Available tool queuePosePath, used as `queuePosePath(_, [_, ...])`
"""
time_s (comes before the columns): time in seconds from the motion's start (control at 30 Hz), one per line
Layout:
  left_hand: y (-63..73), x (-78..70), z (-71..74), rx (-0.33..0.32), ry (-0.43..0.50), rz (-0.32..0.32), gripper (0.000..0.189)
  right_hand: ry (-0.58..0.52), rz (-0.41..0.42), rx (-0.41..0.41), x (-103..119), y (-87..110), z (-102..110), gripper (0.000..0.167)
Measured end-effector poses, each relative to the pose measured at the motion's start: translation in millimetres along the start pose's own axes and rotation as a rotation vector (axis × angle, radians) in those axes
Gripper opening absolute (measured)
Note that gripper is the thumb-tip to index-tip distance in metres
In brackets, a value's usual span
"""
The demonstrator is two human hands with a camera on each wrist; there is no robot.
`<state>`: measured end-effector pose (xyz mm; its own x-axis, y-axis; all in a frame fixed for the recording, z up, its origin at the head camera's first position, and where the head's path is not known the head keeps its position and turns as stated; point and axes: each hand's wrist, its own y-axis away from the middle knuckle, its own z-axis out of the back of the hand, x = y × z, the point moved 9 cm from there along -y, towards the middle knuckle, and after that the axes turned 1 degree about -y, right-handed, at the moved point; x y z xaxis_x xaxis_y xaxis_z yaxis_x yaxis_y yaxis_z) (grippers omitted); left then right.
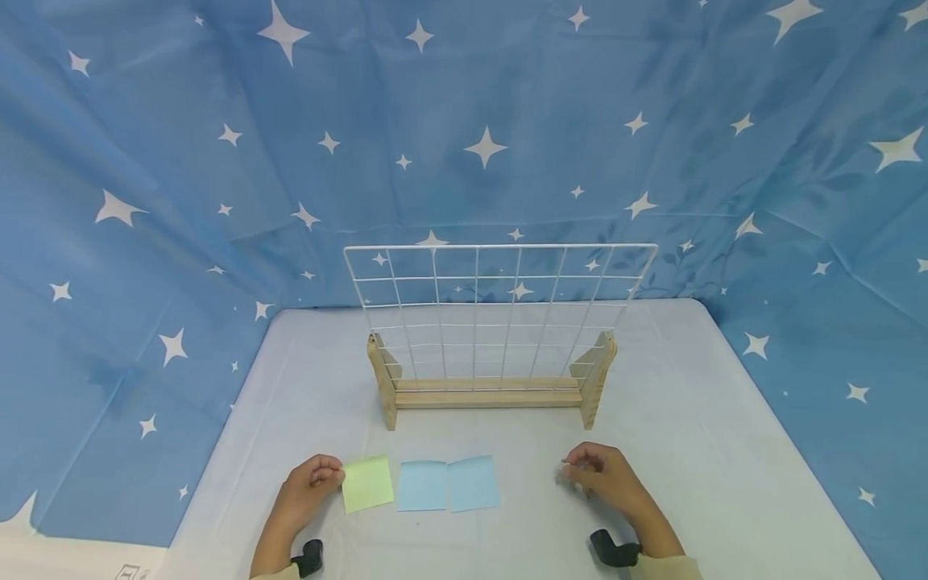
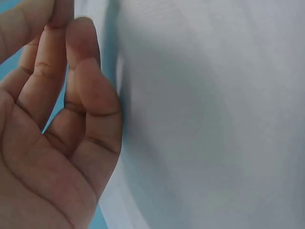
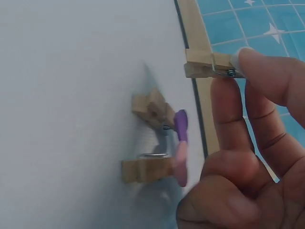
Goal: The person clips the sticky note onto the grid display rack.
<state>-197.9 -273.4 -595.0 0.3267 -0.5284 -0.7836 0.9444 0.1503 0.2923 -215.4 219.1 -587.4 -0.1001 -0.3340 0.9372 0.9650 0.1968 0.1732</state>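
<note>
My left hand (image 1: pixel 308 487) pinches the left edge of a yellow-green sticky note (image 1: pixel 368 485) over the white table. In the left wrist view the fingers of the left hand (image 2: pixel 62 109) are bent, and the note does not show. Two blue sticky notes (image 1: pixel 423 486) lie side by side to its right. Farther right, my right hand (image 1: pixel 602 475) is low above the table. Thumb and fingers of this right hand (image 3: pixel 257 119) pinch a wooden clothespin (image 3: pixel 202 64). Beneath it on the table are two more clothespins, one with a purple piece (image 3: pixel 181 125), one with a pink piece (image 3: pixel 179 164).
Behind the notes stands a white wire grid (image 1: pixel 474 322) in a wooden base (image 1: pixel 489 399) with two upright side pieces. A blue curtain with white stars (image 1: pixel 486 147) hangs behind the white table (image 1: pixel 696 387) and along its sides.
</note>
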Motion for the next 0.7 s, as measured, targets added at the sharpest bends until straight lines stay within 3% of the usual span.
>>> queuePosePath(0.37, [3.5,-11.1,10.0,-0.039,0.077,-0.003,0.023,-0.136,0.067,0.072,14,-4.2,8,0.020])
queuePosePath(0.7, [2.7,-22.3,15.3,-0.056,0.215,-0.004,0.027,-0.160,0.093,-0.043,28,-7.4,18,0.028])
